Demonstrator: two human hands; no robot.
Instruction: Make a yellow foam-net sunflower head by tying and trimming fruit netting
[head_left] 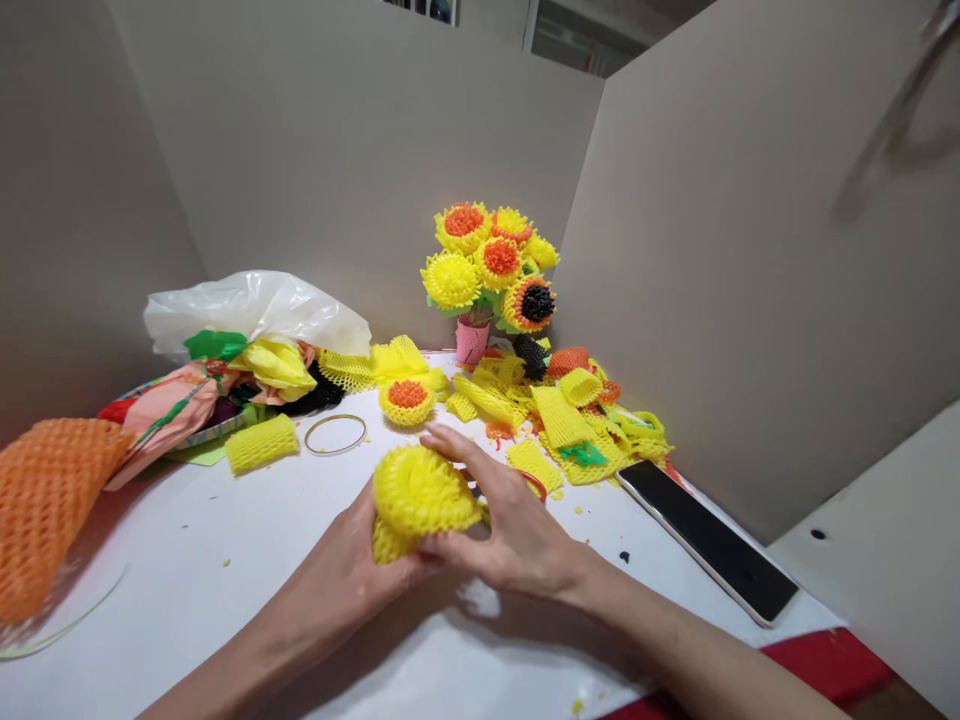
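Observation:
In the middle of the head view I hold a yellow foam-net flower (424,492), rounded on top with a spiky mesh surface. My left hand (358,550) cups it from the left and below, its fingers mostly hidden behind the foam. From the right, my right hand (511,520) curves round its edge, with fingers at the far side and thumb at the near side. A finished-looking yellow flower with an orange centre (407,398) lies just beyond my hands. Partly behind my right hand is a red-handled tool (535,484), mostly hidden.
A pink pot (472,342) of foam flowers (501,258) stands at the back. Yellow net scraps (561,415) and a phone (709,540) lie right. On the left are a plastic bag (259,305), orange netting (56,510), a yellow net piece (262,444) and a bangle-like ring (335,416).

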